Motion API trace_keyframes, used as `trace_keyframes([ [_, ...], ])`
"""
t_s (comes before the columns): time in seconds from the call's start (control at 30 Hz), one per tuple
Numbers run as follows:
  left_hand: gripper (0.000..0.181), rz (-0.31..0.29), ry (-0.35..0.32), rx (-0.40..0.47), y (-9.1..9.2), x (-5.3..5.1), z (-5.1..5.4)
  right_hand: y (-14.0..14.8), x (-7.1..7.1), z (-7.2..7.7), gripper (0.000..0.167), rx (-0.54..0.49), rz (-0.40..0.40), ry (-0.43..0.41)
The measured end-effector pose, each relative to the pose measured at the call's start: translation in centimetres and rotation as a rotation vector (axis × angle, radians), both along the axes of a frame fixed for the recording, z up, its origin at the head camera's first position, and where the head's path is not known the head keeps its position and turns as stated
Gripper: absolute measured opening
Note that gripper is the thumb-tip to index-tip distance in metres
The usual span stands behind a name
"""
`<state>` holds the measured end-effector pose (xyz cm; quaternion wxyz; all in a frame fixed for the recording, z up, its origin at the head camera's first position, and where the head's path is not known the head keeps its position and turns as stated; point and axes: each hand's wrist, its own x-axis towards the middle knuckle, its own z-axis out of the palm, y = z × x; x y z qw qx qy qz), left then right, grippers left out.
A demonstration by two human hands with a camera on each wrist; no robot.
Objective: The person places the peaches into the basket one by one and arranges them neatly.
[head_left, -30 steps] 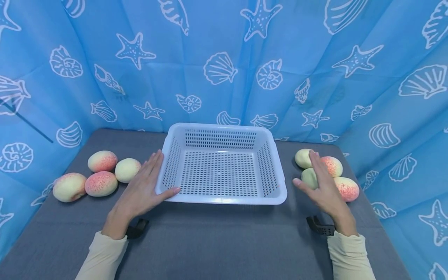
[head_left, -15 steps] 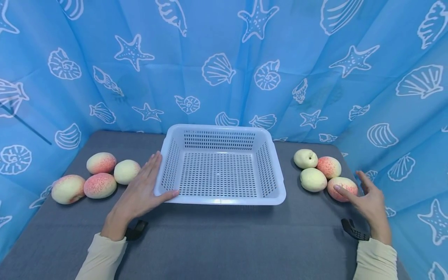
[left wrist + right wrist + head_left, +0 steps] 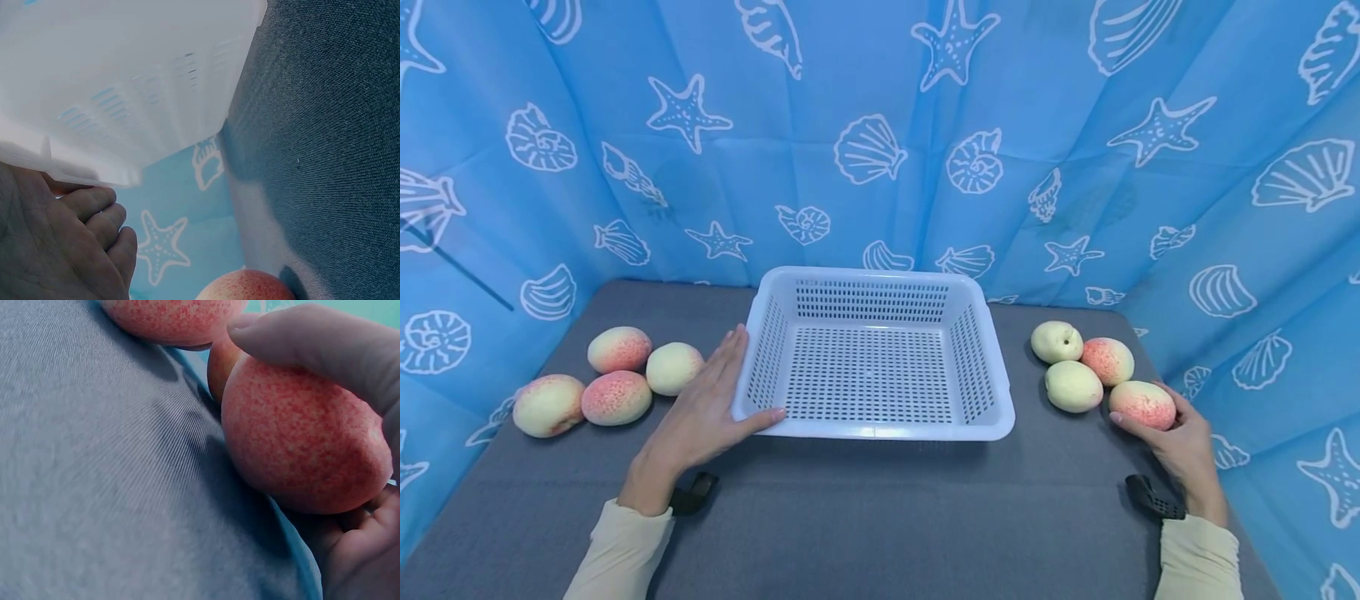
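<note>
At the table's right, my right hand (image 3: 1191, 454) grips a pink-speckled peach (image 3: 1144, 404), thumb on its near side and fingers round the far side. Close up in the right wrist view, the peach (image 3: 300, 437) sits between thumb and fingers, near the cloth. Three more peaches cluster beside it: a pink one (image 3: 1108, 360) and two pale ones. My left hand (image 3: 703, 412) rests at the near left corner of a white plastic basket (image 3: 874, 431), fingers straight along its outer side, thumb across the front rim. Nothing lies in the basket.
Several peaches (image 3: 617, 397) are grouped on the left, close to my left forearm. Grey cloth (image 3: 880, 517) covers the table. A blue curtain (image 3: 760, 150) with white shells and starfish stands behind and along both sides.
My right hand moved from above the right-hand peaches out to the right, then in onto the outermost pink peach, and now grips it. The left hand and basket stay put.
</note>
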<state>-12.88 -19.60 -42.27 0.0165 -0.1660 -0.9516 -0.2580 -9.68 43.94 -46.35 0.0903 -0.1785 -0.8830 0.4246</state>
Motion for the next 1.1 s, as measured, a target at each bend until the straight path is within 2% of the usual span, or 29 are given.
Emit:
trace_keyframes([
  [0.13,0.119,-0.003,-0.002,0.009,0.0,0.0,0.1,-0.5,0.0,1.0,0.079,-0.034,-0.053,0.083],
  [0.23,0.119,-0.003,-0.002,0.015,0.1,0.1,0.2,-1.2,0.0,2.4,0.073,-0.054,-0.058,0.17],
  [0.33,0.12,0.001,-0.002,0.018,0.1,0.1,0.1,-2.5,-0.2,4.1,0.072,-0.058,-0.023,0.241],
  [0.47,0.121,0.003,-0.008,0.012,0.1,0.0,0.1,-4.9,-1.2,6.3,0.077,-0.07,0.071,0.299],
  [0.7,0.12,0.003,-0.007,0.004,0.0,0.0,0.1,-10.9,-5.6,10.8,0.081,-0.075,0.303,0.364],
  [0.87,0.121,0.002,-0.013,0.011,0.1,0.1,0.2,-16.2,-9.1,13.3,0.079,-0.159,0.474,0.369],
  [0.97,0.121,0.003,-0.009,0.01,0.1,0.1,0.1,-19.6,-11.2,14.0,0.077,-0.227,0.571,0.36],
  [1.1,0.122,0.007,-0.005,0.01,0.2,0.1,0.1,-24.1,-13.9,13.7,0.075,-0.293,0.688,0.329],
])
